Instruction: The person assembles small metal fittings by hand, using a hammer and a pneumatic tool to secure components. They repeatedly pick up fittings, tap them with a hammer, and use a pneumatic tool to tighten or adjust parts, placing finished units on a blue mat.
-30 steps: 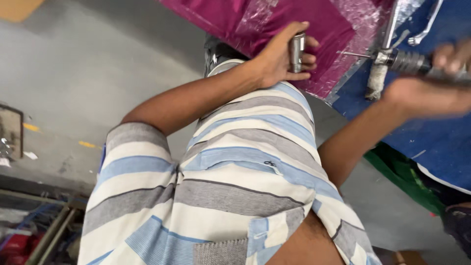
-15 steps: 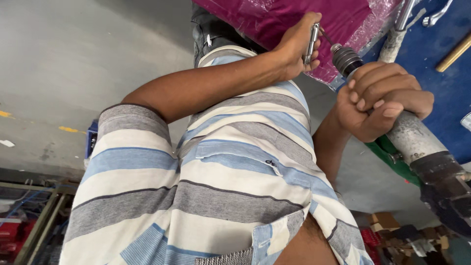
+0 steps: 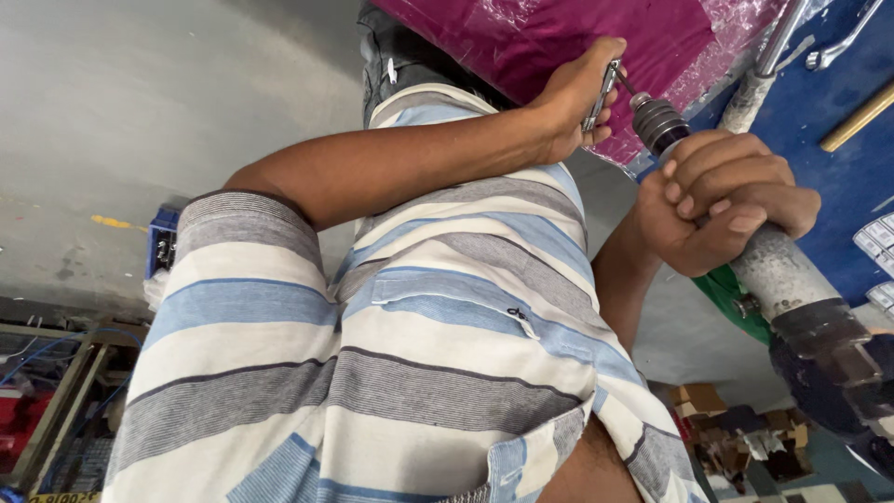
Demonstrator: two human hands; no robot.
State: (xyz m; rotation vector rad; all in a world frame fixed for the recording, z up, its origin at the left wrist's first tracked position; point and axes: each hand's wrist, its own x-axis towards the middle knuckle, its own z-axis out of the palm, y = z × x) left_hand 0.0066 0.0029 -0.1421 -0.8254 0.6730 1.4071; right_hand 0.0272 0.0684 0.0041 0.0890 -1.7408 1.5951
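Blue, white and grey striped shirt filling the centre and lower frame. Magenta plastic-wrapped sheet at twelve o'clock. Grey, dust-coated power drill running from five o'clock toward one o'clock, dark chuck touching the small metal piece. Right hand wrapped fully closed round the drill's barrel. Left hand closed, pinching a small flat silvery metal piece against the magenta sheet at one o'clock.

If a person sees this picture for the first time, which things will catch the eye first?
First comes the striped shirt, in blue, grey and cream, which fills the lower middle of the view. At upper right, the right hand grips the grey body of a power drill whose chuck points up and left. There the left hand holds a small metal piece against a magenta sheet under clear plastic.
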